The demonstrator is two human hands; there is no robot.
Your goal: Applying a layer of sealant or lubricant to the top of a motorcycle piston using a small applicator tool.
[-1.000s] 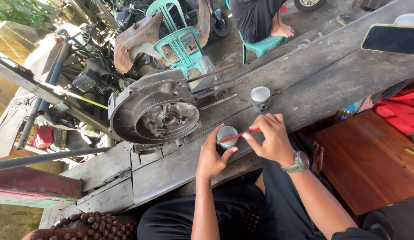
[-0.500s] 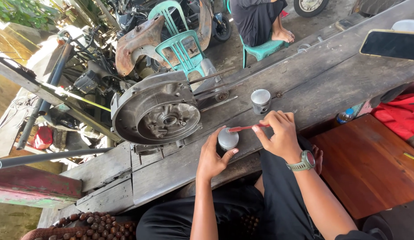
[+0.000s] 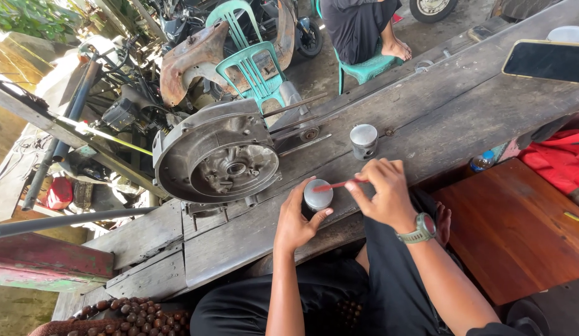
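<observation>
My left hand (image 3: 294, 219) grips a small grey metal piston (image 3: 317, 195), holding it upright on the wooden plank bench (image 3: 426, 118). My right hand (image 3: 379, 190), with a green wristwatch on its wrist, pinches a thin red stick (image 3: 337, 184) whose tip rests on the piston's top. A second grey piston (image 3: 364, 141) stands on the bench just beyond my right hand. To the left lies a large round grey engine casing (image 3: 218, 158) with long studs pointing right.
A dark phone (image 3: 546, 60) lies at the bench's far right. A reddish wooden table (image 3: 519, 230) sits to my right, a small bottle (image 3: 482, 162) beside it. Green plastic chairs (image 3: 249, 59), a seated person (image 3: 364, 28) and rusty scooter parts stand beyond the bench.
The stick's tip has shifted slightly across the piston top. Both hands stay in about the same place on the bench.
</observation>
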